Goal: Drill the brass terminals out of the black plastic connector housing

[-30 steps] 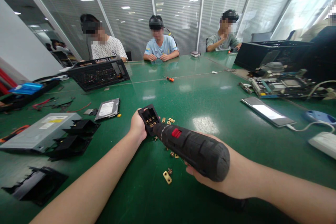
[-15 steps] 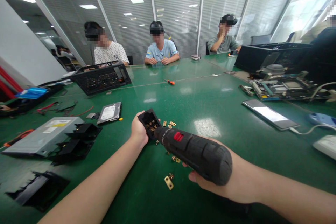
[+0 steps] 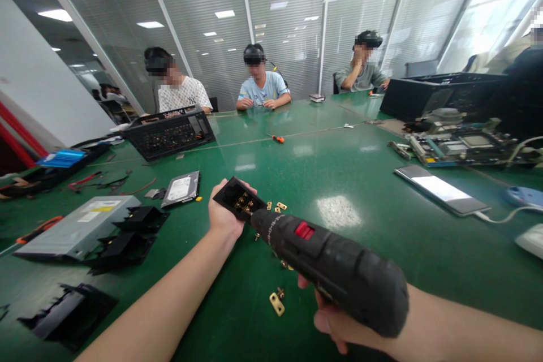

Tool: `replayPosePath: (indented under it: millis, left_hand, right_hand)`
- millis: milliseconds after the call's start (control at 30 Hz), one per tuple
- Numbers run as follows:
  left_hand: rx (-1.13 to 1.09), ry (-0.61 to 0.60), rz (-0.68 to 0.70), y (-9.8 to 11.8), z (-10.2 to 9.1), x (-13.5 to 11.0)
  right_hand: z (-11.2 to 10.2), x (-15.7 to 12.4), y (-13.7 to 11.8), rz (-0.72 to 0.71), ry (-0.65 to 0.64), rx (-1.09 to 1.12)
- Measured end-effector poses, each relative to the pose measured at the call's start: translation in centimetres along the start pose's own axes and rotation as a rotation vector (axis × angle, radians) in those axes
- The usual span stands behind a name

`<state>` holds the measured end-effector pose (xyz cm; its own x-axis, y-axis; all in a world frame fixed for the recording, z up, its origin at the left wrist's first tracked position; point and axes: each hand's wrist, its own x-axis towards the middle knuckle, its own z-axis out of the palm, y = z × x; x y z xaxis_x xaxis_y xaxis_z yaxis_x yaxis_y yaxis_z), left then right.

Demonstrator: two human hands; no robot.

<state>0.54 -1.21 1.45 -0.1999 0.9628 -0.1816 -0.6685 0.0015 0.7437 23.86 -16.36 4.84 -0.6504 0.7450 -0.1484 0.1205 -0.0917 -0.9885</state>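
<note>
My left hand (image 3: pixel 223 216) is closed around a small black plastic socket part (image 3: pixel 238 199) with brass contacts inside, held just above the green table (image 3: pixel 339 169). My right hand (image 3: pixel 335 325) grips a black electric screwdriver (image 3: pixel 335 268) with a red switch; its tip points into the open side of the part. Small brass pieces (image 3: pixel 277 304) lie scattered on the table under the tool and beside the part.
Black plastic pieces (image 3: pixel 127 237), a grey drive (image 3: pixel 78 226) and a hard disk (image 3: pixel 182 188) lie at left. A phone (image 3: pixel 441 189), circuit board (image 3: pixel 458 144) and black case (image 3: pixel 441 93) sit at right. An orange screwdriver (image 3: pixel 276 138) lies mid-table. Three people sit at the far side.
The screwdriver and my right hand have come closer to the camera and lower in view. My left hand has tilted the black part flatter. The person at the far right raised a hand to the head.
</note>
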Motion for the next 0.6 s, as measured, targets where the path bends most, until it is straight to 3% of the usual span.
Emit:
replayPosePath:
  millis: [67,167,300,400,467,600]
  left_hand:
    - [-0.008,-0.041,0.006,0.3,-0.1,0.1]
    - [-0.006,-0.074,-0.039,0.6,-0.2,0.5]
    - [0.002,-0.117,-0.093,0.8,-0.5,0.9]
    - [0.033,-0.137,-0.103,0.7,-0.7,0.9]
    - [0.088,-0.131,-0.098,0.6,-0.6,0.7]
    - [0.188,-0.116,-0.113,0.4,-0.2,0.0]
  right_hand:
    - [0.5,-0.1,0.7,0.080,0.039,0.266]
    - [1.3,0.0,1.2,0.085,0.060,0.636]
    - [1.7,0.3,0.8,0.082,0.031,0.839]
    - [1.5,0.2,0.5,0.102,0.034,0.783]
    - [1.1,0.0,0.7,0.125,0.051,0.632]
    - [0.0,0.1,2.4,-0.002,0.105,-0.001]
